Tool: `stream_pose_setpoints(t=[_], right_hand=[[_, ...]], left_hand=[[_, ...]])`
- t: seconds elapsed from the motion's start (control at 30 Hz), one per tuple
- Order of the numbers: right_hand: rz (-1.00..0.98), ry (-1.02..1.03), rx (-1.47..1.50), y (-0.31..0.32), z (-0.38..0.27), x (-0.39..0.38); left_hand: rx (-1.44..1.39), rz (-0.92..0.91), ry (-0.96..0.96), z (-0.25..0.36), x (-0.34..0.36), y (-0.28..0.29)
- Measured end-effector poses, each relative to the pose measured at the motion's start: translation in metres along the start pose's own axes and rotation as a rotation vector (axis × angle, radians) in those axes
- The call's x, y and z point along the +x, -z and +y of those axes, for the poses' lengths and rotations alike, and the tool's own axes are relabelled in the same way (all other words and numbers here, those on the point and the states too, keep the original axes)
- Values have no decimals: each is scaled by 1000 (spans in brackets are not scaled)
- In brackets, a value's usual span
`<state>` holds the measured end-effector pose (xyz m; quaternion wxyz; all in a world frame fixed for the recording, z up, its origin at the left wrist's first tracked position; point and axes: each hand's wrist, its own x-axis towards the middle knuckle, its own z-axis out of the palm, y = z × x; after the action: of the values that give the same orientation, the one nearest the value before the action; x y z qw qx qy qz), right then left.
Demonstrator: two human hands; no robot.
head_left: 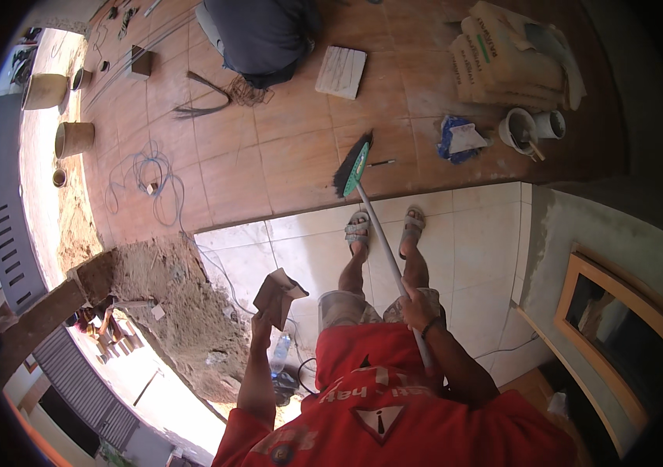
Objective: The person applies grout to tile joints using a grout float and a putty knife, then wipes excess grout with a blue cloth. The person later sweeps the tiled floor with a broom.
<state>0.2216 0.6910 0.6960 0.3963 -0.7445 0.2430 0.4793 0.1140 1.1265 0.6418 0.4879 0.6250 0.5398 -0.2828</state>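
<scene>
My right hand [418, 308] is closed round the grey handle of a broom [376, 222]. The broom's green head with black bristles [353, 167] rests on the reddish-brown tiles just past the step edge, tilted to one side. In my left hand [269, 321] is a bent piece of brown cardboard [272, 294], raised off the floor at my left side. The fingers close on its lower edge. A thin dark stick [381, 163] lies beside the bristles.
A crouching person in dark clothes [260, 35] is at the far side, near a white board [341, 72]. Stacked sacks [506, 58], a white bucket [517, 130] and a blue bag [458, 140] stand right. A loose cable [161, 173] lies left, near a rough sandy edge [164, 288].
</scene>
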Motion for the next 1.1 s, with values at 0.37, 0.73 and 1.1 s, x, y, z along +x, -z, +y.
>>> stream_pose_setpoints(t=[0.37,0.73,1.1], right_hand=[[138,-43,418,58,-26,102],[333,-141,-181,94,-32,52],[-50,254,-610,-86,-102,140]], left_hand=[[10,-19,-124,25,-1,-11],[-117,-78,-95,24,-15,-6],[-208,52,38,-67,-38,4]])
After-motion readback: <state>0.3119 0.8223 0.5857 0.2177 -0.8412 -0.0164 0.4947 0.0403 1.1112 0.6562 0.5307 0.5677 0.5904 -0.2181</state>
